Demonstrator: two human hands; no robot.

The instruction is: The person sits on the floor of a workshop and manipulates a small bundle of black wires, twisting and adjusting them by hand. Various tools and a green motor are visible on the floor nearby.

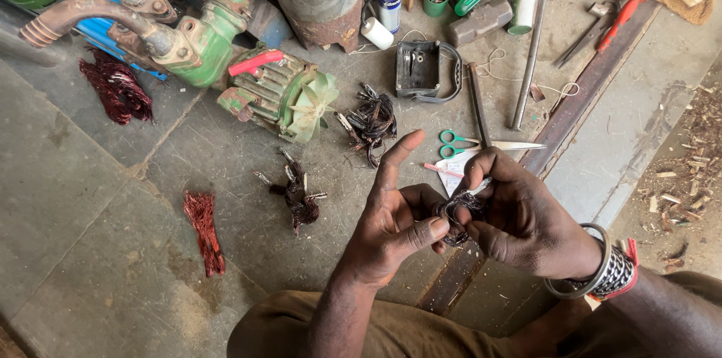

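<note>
Dark wire coil (459, 211) pinched by left hand (391, 230), right hand (519, 219)

Concrete floor (90, 200) carries a green pump motor (282, 95). Left of the motor: dark red wire bundle (116, 87). Below it: copper wire bundle (204, 230), dark coil scrap (298, 192). Right of it: coil scrap (370, 123), green-handled scissors (481, 144).

The wire bundle (460, 211) is a small dark tangle of burnt-looking coil wire, kinda looped and frayed. It sits up off the floor, pinched between both hands, mostly hidden by fingers.
</note>
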